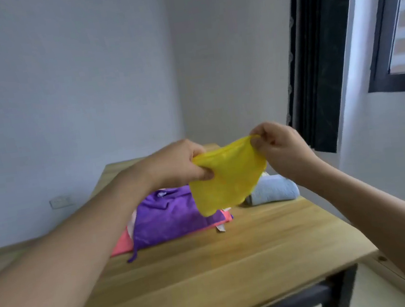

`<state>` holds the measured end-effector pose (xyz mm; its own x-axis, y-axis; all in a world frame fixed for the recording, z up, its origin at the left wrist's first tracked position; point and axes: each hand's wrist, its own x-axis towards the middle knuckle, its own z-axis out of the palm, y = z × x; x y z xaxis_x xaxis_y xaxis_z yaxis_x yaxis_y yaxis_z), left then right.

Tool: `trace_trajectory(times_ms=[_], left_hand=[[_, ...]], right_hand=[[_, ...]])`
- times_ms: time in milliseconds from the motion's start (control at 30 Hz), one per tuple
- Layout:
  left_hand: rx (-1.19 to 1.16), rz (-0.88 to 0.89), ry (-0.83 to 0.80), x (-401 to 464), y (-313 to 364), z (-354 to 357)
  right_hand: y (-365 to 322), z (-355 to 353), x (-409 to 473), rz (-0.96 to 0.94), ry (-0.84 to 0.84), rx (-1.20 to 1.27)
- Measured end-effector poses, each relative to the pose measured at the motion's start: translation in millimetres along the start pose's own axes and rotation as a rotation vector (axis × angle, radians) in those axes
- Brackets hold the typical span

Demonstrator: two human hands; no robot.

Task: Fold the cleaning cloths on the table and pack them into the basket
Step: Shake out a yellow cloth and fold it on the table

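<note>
A yellow cloth [228, 175] hangs in the air above the wooden table [224, 262]. My left hand [179, 164] pinches its left upper corner, and my right hand [278, 145] pinches its right upper corner. Below and behind it, a purple cloth [169, 218] lies crumpled on top of a pink cloth [122, 245]. A light blue cloth [274, 190] sits folded or rolled at the right of the pile. No basket is in view.
The table's right edge and near corner with a dark metal leg [345, 286] stand close to a wall. A dark curtain [316, 46] and a window [401, 21] are at the right. A wall socket [60, 201] is at the left.
</note>
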<state>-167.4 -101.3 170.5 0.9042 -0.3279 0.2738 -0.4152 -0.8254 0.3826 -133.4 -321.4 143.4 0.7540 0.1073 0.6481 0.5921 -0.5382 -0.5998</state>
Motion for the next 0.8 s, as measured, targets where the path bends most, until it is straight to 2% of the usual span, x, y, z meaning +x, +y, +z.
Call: trace_trajectory(times_ms=[100,200,333,400,467,567,633,800], left_hand=[[-0.289,-0.05,-0.286,-38.3,-0.9,42.4],[-0.502,-0.207,-0.538,-64.4,-12.0,100.4],[-0.433,-0.319,-0.717,-77.5,-32.4,153.6],[-0.337,-0.335,-0.679,-72.9,-43.0,163.9],[-0.219,-0.335,-0.521,-63.7,-55.3,171.3],[-0.119,-0.304,-0.241,-43.0,-74.7,182.5],[-0.106,-0.307,-0.113,-24.7,-86.8,190.2],[-0.132,-0.393,0.048,22.3,-119.9,217.7]], right_hand=[[16.4,-3.6,-42.8,0.233,-0.353,0.02],[43.7,3.0,-82.4,0.418,-0.638,-0.127],[83.3,28.0,-123.8,0.595,-0.848,-0.19],[100.2,38.7,-133.0,0.604,-0.876,-0.234],[112.7,48.3,-131.6,0.552,-0.841,-0.238],[126.1,64.7,-115.1,0.471,-0.641,-0.196],[136.9,77.3,-99.9,0.441,-0.515,-0.166],[159.4,105.1,-72.1,0.381,-0.379,-0.196]])
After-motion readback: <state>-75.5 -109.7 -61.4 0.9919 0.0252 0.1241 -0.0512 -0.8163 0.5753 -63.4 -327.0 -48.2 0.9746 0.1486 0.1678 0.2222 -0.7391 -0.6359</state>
